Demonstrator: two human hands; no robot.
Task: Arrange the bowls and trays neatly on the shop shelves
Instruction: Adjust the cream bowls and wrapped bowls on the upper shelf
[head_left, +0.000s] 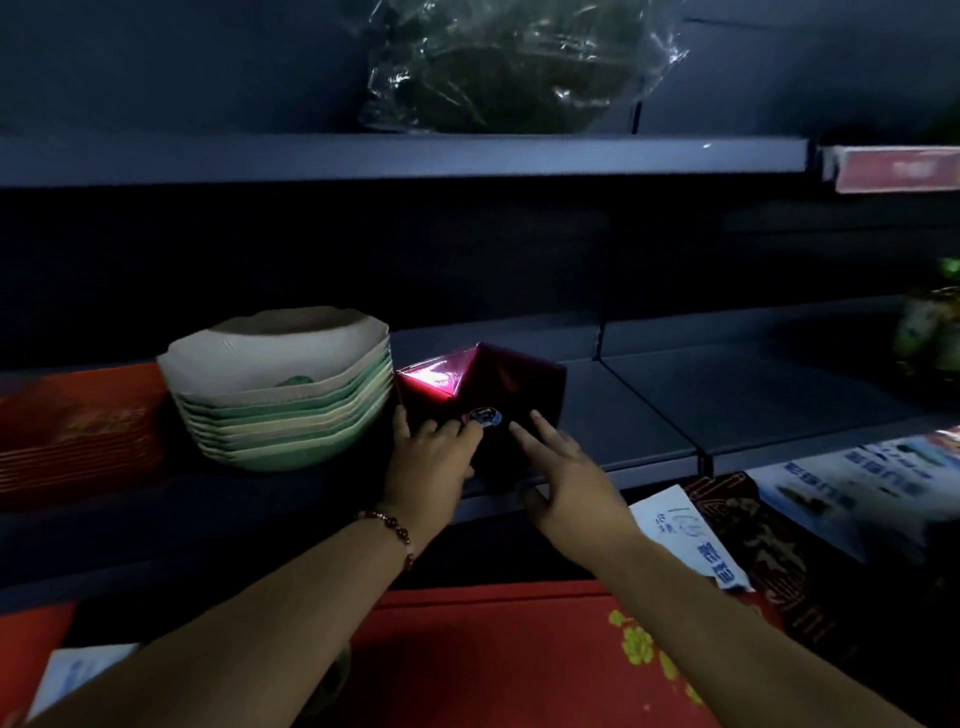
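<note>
Dim shelf (649, 415): with your left hand (431, 462) and right hand (566, 467), fingers spread flat on the red wrapped pack (498, 384), slide it square beside the bowl stack (280, 389).

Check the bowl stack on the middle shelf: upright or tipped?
Upright. The stack of bowls sits nested and rim-up on the shelf, leaning only slightly, beside the dark red package.

Nested stack of pale green-and-cream bowls (280, 387) upright on middle shelf (649, 415); red trays (78, 426), apparently stacked, left.
</note>
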